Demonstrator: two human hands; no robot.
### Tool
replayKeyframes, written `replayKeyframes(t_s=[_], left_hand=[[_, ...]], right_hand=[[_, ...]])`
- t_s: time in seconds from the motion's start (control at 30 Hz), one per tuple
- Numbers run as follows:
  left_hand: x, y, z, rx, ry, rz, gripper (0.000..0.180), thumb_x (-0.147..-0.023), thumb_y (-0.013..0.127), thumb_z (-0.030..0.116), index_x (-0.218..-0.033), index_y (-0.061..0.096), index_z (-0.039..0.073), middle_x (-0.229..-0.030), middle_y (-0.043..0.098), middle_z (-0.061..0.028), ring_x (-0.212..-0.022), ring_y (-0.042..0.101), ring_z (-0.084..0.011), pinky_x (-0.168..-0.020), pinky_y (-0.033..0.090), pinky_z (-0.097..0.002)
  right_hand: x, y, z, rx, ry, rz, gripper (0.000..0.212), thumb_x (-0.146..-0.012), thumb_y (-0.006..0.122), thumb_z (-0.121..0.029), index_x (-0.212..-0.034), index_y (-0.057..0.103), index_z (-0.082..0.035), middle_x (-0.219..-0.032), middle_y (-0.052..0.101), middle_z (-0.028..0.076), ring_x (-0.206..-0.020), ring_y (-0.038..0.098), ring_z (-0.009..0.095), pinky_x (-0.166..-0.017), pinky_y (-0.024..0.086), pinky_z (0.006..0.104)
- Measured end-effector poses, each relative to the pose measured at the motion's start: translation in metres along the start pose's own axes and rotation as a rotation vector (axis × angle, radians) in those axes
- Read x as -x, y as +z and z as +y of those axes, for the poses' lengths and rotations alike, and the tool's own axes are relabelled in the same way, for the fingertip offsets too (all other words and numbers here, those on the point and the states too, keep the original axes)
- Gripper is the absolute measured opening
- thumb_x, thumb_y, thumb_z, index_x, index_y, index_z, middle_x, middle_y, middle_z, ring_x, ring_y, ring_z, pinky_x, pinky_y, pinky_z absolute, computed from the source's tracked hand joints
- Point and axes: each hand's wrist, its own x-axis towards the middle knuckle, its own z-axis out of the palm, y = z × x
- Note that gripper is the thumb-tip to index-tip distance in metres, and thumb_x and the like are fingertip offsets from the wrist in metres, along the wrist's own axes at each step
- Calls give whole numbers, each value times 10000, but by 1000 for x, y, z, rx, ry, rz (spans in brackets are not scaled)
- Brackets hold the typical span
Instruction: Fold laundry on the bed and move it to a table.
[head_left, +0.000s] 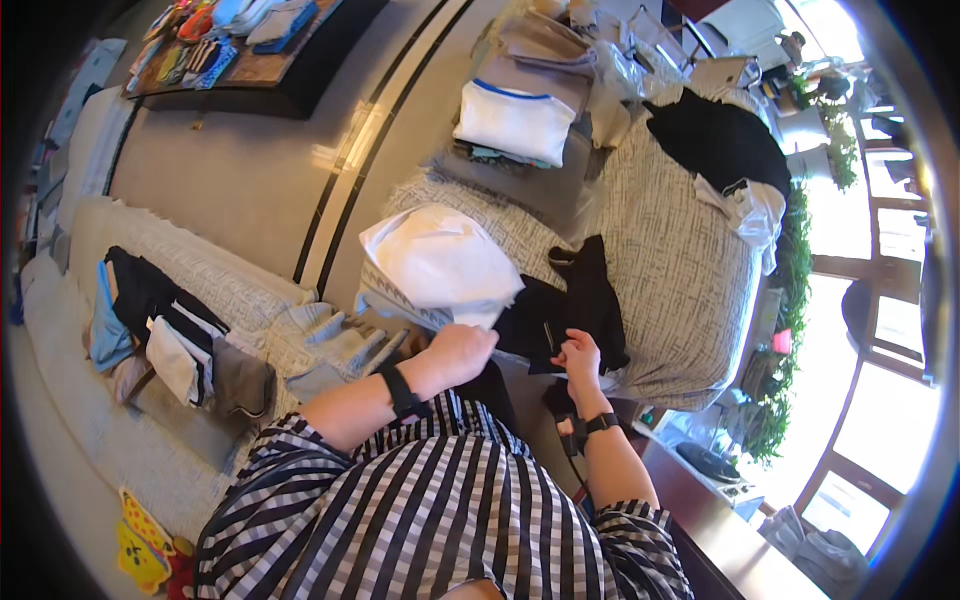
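A black-and-white checked shirt [440, 520] on the person's own body fills the near edge of the view, with both forearms reaching out from it. Each wrist wears a black band.

The left hand [458, 352] is clenched into a fist, knuckles up, pressed against the near edge of a white garment [437, 262] that lies folded on a woven grey-and-white cushion [670, 250]. Whether the fist actually pinches the white cloth cannot be told from this angle.

The right hand [580, 357] is closed on the near edge of a black garment [575, 305], fingers curled into the fabric. This black garment lies just right of the white one, spread over the cushion's near side and hanging partly off it toward the person.

Farther off on the same cushion sits a stack of folded clothes [525, 105], a white piece with a blue stripe on top of grey ones. To the far right, another black garment [720, 140] drapes over the cushion, with a white one beside it.

To the left, a light sofa [200, 270] carries a small heap of dark, white and blue clothes [165, 335]. A dark low table [270, 60] with colourful items stands at the far left. A yellow toy [140, 545] lies at the near left.
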Motion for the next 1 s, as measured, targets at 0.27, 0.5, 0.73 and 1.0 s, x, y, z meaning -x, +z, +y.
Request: replayKeyframes(t_s=[0.27,0.5,0.73,1.0], left_hand=[[18,-9,-83,12,-576,69,152,-798,565,193,-840,630,62,-788,649,-156,-759,622,-366,-656,495,-472],[-32,10,-179,-15,-610,360,190,-801,591,158,-946,643,46,-881,642,-174,-850,606,-351,-738,488,-433],[-133,34,-280,-124,-527,590,180,-774,619,147,-930,663,68,-890,621,-152,-846,575,-347,-763,464,-443],[-155,20,-317,607,-756,118,164,-832,615,200,-827,651,41,-741,634,-117,-661,585,-238,-623,466,-360]], right_hand=[[-47,1,29,103,104,-162,210,-834,529,-4,-1037,584,-1,-706,541,23,-570,535,101,-517,517,260],[-100,89,1,611,-418,-341,238,-795,574,-36,-1029,613,-21,-882,627,135,-795,605,287,-741,500,374],[-143,201,-46,757,-987,-245,491,-764,620,-85,-1244,518,-67,-1219,521,140,-1175,455,314,-1003,366,427],[-154,211,-1,907,-859,-284,546,-750,639,-90,-1278,497,-106,-1255,448,143,-1176,427,343,-1016,312,491]])
